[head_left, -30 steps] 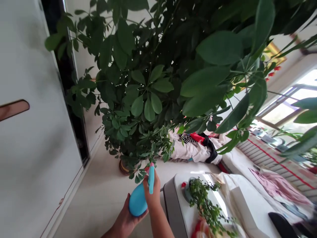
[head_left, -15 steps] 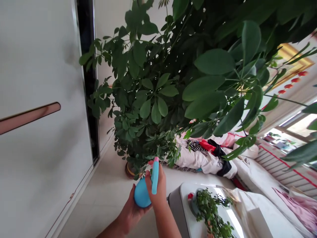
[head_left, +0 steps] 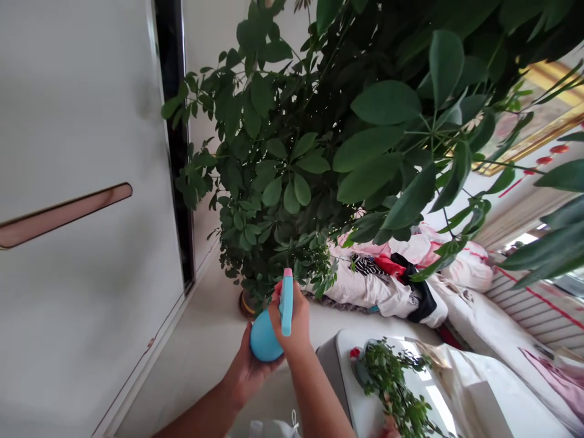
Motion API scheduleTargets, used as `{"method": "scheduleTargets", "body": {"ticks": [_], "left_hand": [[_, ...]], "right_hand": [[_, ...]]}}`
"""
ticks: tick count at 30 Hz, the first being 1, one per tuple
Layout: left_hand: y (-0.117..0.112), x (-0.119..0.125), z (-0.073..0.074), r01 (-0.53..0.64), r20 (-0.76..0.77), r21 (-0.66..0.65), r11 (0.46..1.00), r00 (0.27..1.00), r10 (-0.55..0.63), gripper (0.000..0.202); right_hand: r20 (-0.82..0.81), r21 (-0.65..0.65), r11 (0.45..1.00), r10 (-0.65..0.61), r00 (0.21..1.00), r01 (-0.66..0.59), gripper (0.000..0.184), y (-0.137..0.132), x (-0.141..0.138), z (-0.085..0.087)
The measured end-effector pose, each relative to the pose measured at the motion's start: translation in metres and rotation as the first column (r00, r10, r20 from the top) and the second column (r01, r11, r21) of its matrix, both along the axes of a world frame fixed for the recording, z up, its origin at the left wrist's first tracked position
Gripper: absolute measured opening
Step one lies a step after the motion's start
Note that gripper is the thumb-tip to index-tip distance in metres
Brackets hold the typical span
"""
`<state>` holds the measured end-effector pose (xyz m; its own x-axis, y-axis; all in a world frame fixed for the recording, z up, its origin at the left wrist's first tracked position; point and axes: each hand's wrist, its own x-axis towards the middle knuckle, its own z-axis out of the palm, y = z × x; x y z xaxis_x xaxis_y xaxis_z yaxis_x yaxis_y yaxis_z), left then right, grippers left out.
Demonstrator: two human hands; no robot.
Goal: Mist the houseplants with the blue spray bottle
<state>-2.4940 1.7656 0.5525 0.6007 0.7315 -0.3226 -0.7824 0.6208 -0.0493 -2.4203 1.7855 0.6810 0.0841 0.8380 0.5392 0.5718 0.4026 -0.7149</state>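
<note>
**Partly hidden and cut-off objects around the spray bottle point(head_left: 264, 336).**
The right hand point(head_left: 292, 316) covers the bottle's neck, and the left hand point(head_left: 246, 371) covers the underside of its bulb. Leaves hide the stems of the large potted plant point(head_left: 274, 182), and its pot point(head_left: 247, 305) shows only as a sliver. The small plant point(head_left: 387, 383) on the white table point(head_left: 356, 401) is cut off by the bottom edge, with foliage hiding most of its container. A white bag point(head_left: 274, 429) is also cut off there. Leaves cover part of the framed picture point(head_left: 542, 115), whose image is too blurred to tell. A pinkish shape point(head_left: 390, 431) at the bottom edge is too small to identify.
</note>
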Motion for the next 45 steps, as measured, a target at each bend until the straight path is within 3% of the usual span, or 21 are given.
{"method": "scheduleTargets", "body": {"ticks": [4, 8, 10, 12, 15, 18, 22, 25, 28, 32, 35, 39, 43, 45], "left_hand": [[-0.004, -0.003, 0.004, -0.008, 0.006, 0.044, 0.999, 1.0, 0.007, 0.072], [-0.001, -0.014, 0.02, -0.043, -0.011, 0.114, 0.993, 0.999, 0.044, 0.067], [0.004, -0.019, 0.032, -0.057, -0.057, 0.142, 0.988, 0.996, 0.066, 0.069], [0.007, -0.023, 0.044, -0.058, -0.093, 0.162, 0.985, 0.993, 0.074, 0.073], [0.009, -0.027, 0.058, -0.071, -0.094, 0.225, 0.972, 0.991, 0.094, 0.067], [0.01, -0.033, 0.071, -0.042, -0.163, 0.333, 0.942, 0.981, 0.101, 0.064], [0.019, -0.046, 0.088, 0.091, -0.357, 0.541, 0.836, 0.925, 0.13, 0.066], [0.029, -0.052, 0.096, 0.158, -0.479, 0.61, 0.777, 0.854, 0.202, 0.067], [0.035, -0.056, 0.101, 0.133, -0.525, 0.652, 0.747, 0.79, 0.317, 0.059], [0.036, -0.063, 0.112, 0.014, -0.51, 0.708, 0.707, 0.702, 0.497, 0.052], [0.032, -0.072, 0.129, -0.003, -0.467, 0.793, 0.61, 0.639, 0.611, 0.043], [0.032, -0.079, 0.159, 0.158, -0.43, 0.896, 0.415, 0.538, 0.725, 0.044], [0.041, -0.068, 0.196, 0.302, -0.349, 0.93, 0.208, 0.552, 0.757, 0.07], [0.047, -0.057, 0.213, 0.356, -0.349, 0.919, 0.171, 0.527, 0.775, 0.084]], "right_hand": [[0.043, 0.011, 0.998, 0.065, 0.997, -0.066, 0.025, -0.012, 0.003, 0.007], [0.023, 0.006, 0.956, 0.292, 0.956, -0.292, 0.083, -0.025, 0.027, 0.012], [-0.005, -0.029, 0.936, 0.35, 0.937, -0.35, 0.104, -0.028, 0.035, 0.004], [-0.061, -0.095, 0.927, 0.358, 0.932, -0.362, 0.113, -0.028, 0.034, -0.012], [-0.245, -0.17, 0.921, 0.306, 0.92, -0.351, 0.111, -0.022, 0.021, -0.038], [-0.341, -0.148, 0.958, 0.185, 0.921, -0.247, 0.096, -0.011, 0.013, -0.044], [-0.35, -0.062, 0.984, 0.136, 0.927, -0.167, 0.081, -0.001, 0.019, -0.022], [-0.292, -0.021, 0.988, 0.143, 0.946, -0.156, 0.076, -0.001, 0.024, 0.001], [-0.206, 0.022, 0.993, 0.116, 0.972, -0.114, 0.071, -0.005, 0.025, 0.016], [-0.168, 0.029, 0.998, 0.065, 0.984, -0.061, 0.065, -0.007, 0.026, 0.022], [-0.187, -0.011, 1.0, 0.02, 0.982, -0.023, 0.061, -0.006, 0.029, 0.023], [-0.099, -0.013, 1.0, -0.025, 0.995, 0.024, 0.067, -0.007, 0.029, 0.028], [-0.02, -0.051, 0.999, 0.001, 1.0, -0.002, 0.072, -0.008, 0.023, 0.036], [-0.036, -0.071, 0.996, 0.047, 0.998, -0.05, 0.072, -0.008, 0.019, 0.04]]}}
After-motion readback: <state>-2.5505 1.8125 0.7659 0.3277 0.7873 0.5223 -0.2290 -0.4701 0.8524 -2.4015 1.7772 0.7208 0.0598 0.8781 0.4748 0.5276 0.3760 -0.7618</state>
